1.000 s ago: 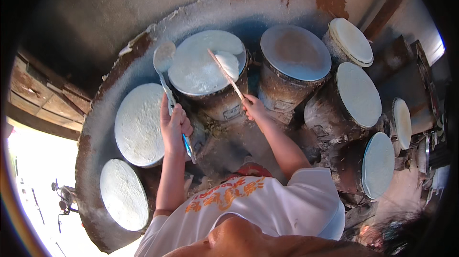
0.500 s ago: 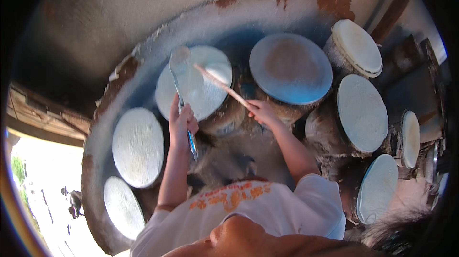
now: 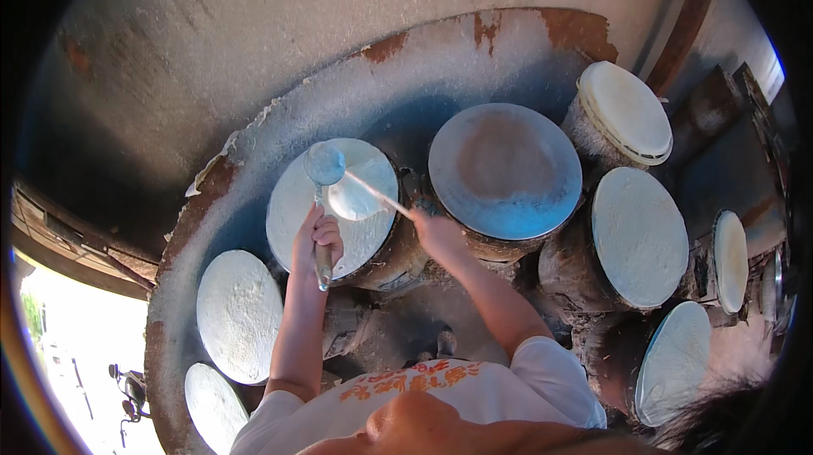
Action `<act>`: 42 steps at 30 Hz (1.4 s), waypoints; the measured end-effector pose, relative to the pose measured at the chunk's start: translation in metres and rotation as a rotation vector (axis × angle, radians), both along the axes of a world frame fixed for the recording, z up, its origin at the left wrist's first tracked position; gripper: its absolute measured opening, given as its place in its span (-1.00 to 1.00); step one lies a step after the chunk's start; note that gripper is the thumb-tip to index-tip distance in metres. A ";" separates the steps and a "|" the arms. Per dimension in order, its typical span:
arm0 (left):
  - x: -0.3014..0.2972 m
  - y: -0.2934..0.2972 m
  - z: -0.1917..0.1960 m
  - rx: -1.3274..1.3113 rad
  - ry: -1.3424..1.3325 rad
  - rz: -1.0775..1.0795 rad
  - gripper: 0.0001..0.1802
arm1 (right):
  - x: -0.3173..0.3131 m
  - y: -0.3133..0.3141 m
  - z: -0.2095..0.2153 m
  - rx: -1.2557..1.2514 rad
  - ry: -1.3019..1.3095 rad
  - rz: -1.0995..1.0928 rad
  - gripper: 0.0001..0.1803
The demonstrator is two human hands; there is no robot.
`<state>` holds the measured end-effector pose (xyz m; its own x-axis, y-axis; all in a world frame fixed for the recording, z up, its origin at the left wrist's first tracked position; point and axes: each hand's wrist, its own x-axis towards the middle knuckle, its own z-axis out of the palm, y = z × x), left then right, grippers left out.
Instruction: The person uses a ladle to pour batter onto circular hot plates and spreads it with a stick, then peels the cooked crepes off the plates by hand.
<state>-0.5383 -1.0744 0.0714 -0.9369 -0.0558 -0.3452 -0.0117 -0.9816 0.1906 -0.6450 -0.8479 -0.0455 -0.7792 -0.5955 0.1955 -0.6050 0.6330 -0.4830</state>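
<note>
Centrally, ladle (image 3: 324, 163) over drum (image 3: 391, 258), white coating (image 3: 364, 230) atop

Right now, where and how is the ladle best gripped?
Probably by the ladle handle, in a full wrap grip from the person's side: it runs back toward the body, while the round bowl sits at the far end, over the white-coated plate in view. The left hand holds it that way.

The ladle bowl (image 3: 324, 164) is blue-grey, the shirt (image 3: 489, 394) orange-printed white, one round plate (image 3: 506, 169) brown-patched grey.
</note>
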 end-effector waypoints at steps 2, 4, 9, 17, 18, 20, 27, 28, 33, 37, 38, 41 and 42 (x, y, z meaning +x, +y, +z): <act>0.010 -0.004 0.004 0.249 -0.068 -0.073 -0.68 | -0.007 0.016 -0.004 -0.067 0.002 -0.023 -0.71; 0.004 -0.004 0.009 0.270 -0.062 -0.067 -0.69 | -0.030 0.030 0.003 -0.032 -0.200 -0.066 -0.79; 0.000 -0.018 0.007 0.301 -0.079 -0.087 -0.75 | -0.001 -0.016 0.007 -0.001 -0.140 0.131 -0.79; 0.022 0.018 -0.067 -0.109 -0.222 0.210 -0.87 | 0.118 -0.003 -0.040 -0.288 -0.588 -0.181 -0.70; 0.025 0.048 -0.074 -0.290 -0.199 0.245 -0.88 | 0.120 -0.017 -0.054 -0.309 -0.532 -0.139 -0.70; 0.035 0.055 -0.103 -0.193 -0.091 0.280 -0.80 | 0.114 -0.039 -0.057 -0.389 -0.237 -0.058 -0.67; 0.053 0.031 0.037 0.810 0.371 0.119 -0.65 | 0.048 -0.046 0.026 -0.455 -0.237 -0.129 -0.66; 0.051 0.034 0.061 0.785 0.289 0.070 -0.67 | 0.036 -0.036 0.014 -0.407 -0.344 -0.110 -0.67; 0.016 0.044 0.122 0.624 0.387 -0.133 -0.67 | 0.087 -0.019 0.006 -0.211 -0.473 0.238 -0.58; -0.005 0.078 0.145 0.616 0.383 -0.326 -0.65 | 0.099 0.054 -0.004 -0.380 -0.527 0.160 -0.59; -0.014 0.084 0.150 0.651 0.421 -0.418 -0.64 | 0.120 0.077 -0.004 -0.373 -0.509 0.220 -0.62; -0.053 0.130 0.128 0.762 0.419 -0.625 -0.63 | 0.148 0.180 0.003 -0.360 -0.555 -0.022 -0.61; -0.070 0.150 0.114 0.774 0.378 -0.673 -0.61 | 0.147 0.212 0.010 -0.408 -0.573 -0.253 -0.55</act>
